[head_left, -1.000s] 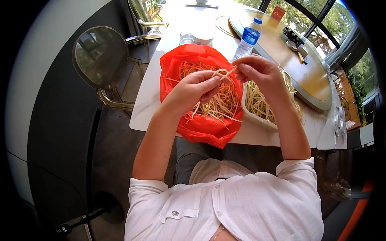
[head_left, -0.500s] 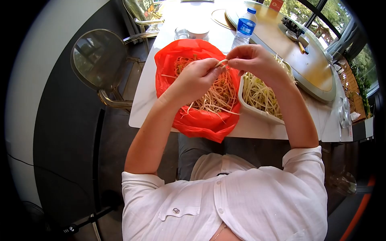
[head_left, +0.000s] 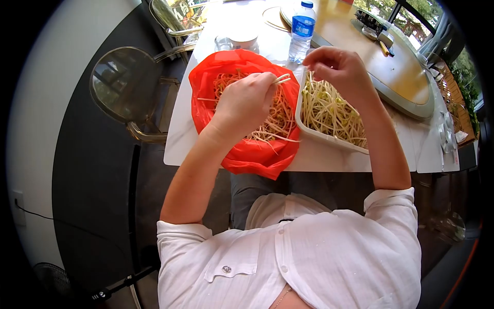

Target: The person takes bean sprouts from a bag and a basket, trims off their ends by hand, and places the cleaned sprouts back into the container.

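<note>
My left hand [head_left: 247,103] is closed over the red plastic bag [head_left: 257,155], pinching a couple of pale bean sprouts [head_left: 281,79] whose ends stick out past the fingertips. Inside the bag lies a tangle of thin sprouts [head_left: 280,116], partly covered by my left hand and wrist. My right hand [head_left: 342,74] hovers above the far end of a white tray [head_left: 329,141], its fingers loosely bent and apart, with nothing visible in them. Pale yellow-green bean sprouts [head_left: 332,113] are heaped in that tray, right beside the bag.
A water bottle [head_left: 302,33] with a blue label stands behind the tray. Past the bag sits a white-lidded container [head_left: 243,38]. A large round turntable [head_left: 360,44] takes up the table's right side, carrying a knife [head_left: 384,49]. A chair [head_left: 126,85] is at the left.
My hands, which met at a sprout over the bag, have separated. The right moved rightward and opened; the left kept hold of the sprouts. The view shifted slightly.
</note>
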Tool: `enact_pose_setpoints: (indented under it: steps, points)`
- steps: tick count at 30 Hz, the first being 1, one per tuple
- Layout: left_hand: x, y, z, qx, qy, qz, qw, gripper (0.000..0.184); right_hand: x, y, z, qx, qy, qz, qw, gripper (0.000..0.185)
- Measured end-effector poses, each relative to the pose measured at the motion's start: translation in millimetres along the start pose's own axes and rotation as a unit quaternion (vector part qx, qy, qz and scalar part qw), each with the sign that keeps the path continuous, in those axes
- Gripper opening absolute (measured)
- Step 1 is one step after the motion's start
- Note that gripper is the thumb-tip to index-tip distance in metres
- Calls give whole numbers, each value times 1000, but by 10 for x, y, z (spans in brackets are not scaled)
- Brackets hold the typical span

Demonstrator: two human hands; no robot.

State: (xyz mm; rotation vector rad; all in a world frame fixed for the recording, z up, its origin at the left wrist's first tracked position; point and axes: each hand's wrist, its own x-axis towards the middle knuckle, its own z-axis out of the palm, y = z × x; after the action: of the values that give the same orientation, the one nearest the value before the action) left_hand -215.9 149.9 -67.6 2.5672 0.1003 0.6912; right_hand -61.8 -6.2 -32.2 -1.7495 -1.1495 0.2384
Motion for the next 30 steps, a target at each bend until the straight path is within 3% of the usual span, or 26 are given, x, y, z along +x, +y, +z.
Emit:
enact_pose_setpoints:
  steps: [2,3,4,6,7,9,11,12,14,16,18,23,26,30]
  points:
    - [-14,-116,-96,-15,19,0,1000,15,-162,-29,-358,50,80,-19,995,19]
    - [-34,-193,-169,-105,30,-70,992,16,-273,9,-554,34,175,-44,983,20]
    - [-48,-270,-239,-194,42,-139,970,18,-390,78,-735,-34,277,-74,957,19]
    - [-68,-477,-279,-204,41,-192,959,18,-658,446,-1125,-169,423,-77,887,19]
    - [-83,-637,-214,-191,32,-213,957,19,-826,741,-1352,-264,437,-45,859,21]
    - [-79,-854,-63,-178,25,-234,955,20,-1108,1307,-1628,-438,314,29,842,27]
    - [-37,-955,54,-78,-61,-267,959,29,-1475,1806,-1717,-502,75,230,830,37]
    - [-3,-902,72,-77,-61,-267,959,29,-1522,1808,-1658,-500,76,230,831,37]
    - [74,-769,161,90,-72,-279,953,40,-1582,1827,-1533,-517,118,203,823,41]
    - [180,-579,180,131,-106,-314,934,46,-1557,1789,-1481,-484,133,193,843,41]
    - [248,-486,194,250,-147,-353,889,47,-1458,1628,-1384,-449,153,175,863,39]
    - [238,-1015,185,124,-228,-355,898,31,-1376,1481,-1318,-413,177,142,882,35]
    - [239,-891,-47,38,-224,-364,903,30,-1376,1384,-1291,-384,201,153,888,32]
    - [297,-812,-354,18,-211,-353,912,33,-1443,1433,-1349,-362,226,158,891,29]
